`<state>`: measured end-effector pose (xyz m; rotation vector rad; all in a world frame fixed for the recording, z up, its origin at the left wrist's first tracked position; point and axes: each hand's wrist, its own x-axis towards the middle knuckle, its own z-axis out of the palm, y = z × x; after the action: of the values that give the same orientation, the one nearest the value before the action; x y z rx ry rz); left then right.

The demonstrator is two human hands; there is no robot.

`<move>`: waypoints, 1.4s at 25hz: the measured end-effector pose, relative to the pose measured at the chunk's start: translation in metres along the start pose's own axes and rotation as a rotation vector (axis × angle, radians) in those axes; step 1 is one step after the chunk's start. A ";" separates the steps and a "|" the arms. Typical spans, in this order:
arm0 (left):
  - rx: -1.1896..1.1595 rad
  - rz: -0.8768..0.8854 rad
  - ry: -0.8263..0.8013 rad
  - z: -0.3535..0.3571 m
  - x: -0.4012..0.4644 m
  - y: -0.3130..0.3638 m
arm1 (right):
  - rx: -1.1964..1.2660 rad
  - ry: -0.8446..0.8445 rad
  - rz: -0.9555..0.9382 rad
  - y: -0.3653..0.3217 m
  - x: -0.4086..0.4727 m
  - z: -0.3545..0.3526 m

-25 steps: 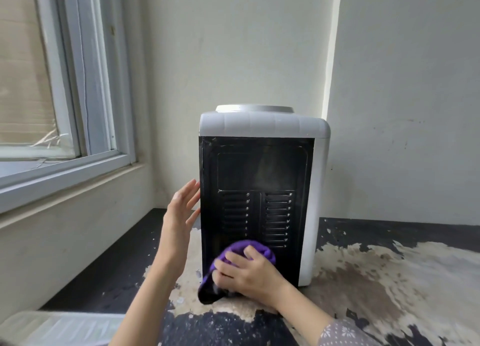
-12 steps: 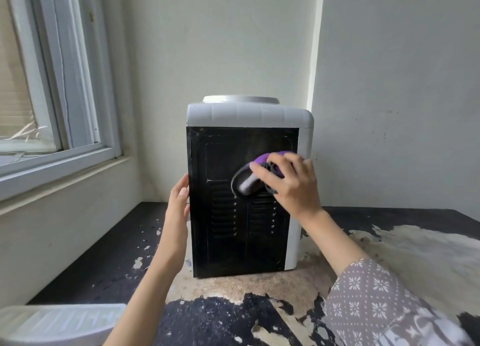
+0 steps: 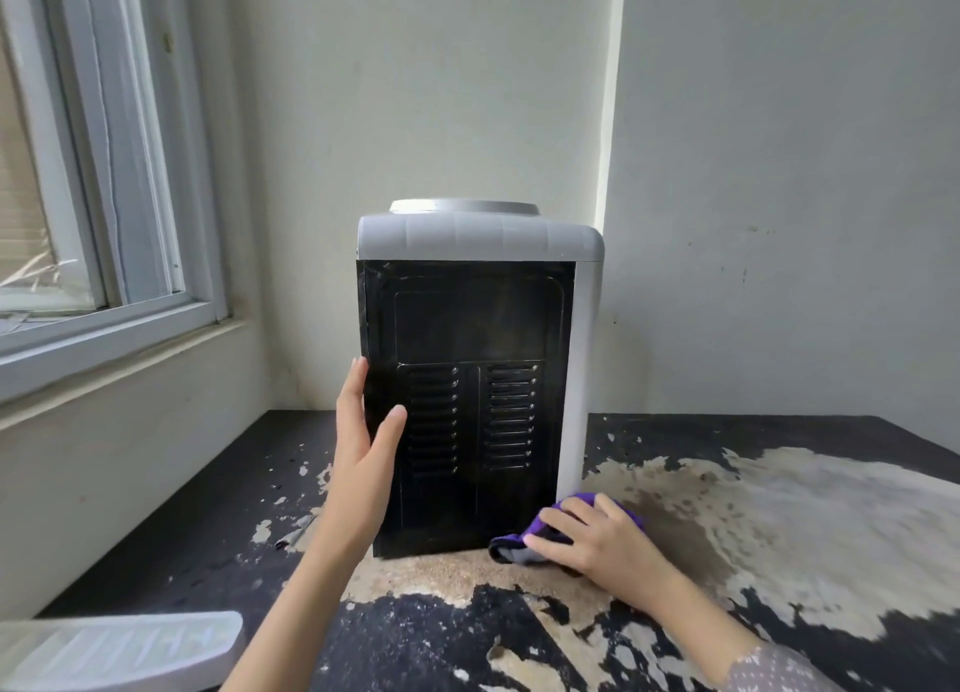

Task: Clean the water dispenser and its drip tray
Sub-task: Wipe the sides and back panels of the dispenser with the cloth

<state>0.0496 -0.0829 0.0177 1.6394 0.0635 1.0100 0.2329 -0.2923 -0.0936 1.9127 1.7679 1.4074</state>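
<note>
The dispenser (image 3: 470, 379) stands on the table (image 3: 779, 509), back panel facing you. Brace it with your flat, straight-fingered left hand (image 3: 363, 452); your right hand (image 3: 597, 541) grips the cloth (image 3: 524, 543) at its bottom corner, so press firmly along that edge.

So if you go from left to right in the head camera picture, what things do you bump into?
Window → white drip tray → left hand → water dispenser → purple cloth → right hand.

Water dispenser (image 3: 470, 405) on table (image 3: 779, 509), left hand (image 3: 363, 457) steadying, right hand (image 3: 597, 535) gripping cloth (image 3: 524, 543)
</note>
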 end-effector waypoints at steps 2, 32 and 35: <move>0.050 0.016 -0.011 0.000 -0.003 -0.006 | 0.021 -0.065 0.067 0.010 -0.007 -0.010; -0.108 -0.098 0.019 -0.036 -0.010 -0.026 | 0.044 0.239 0.194 -0.059 0.128 -0.013; -0.097 -0.104 0.009 -0.039 -0.006 -0.026 | 0.026 0.130 0.058 -0.068 0.120 -0.009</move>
<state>0.0324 -0.0469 -0.0079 1.5276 0.1033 0.9277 0.1615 -0.1755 -0.0752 1.9407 1.8086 1.5699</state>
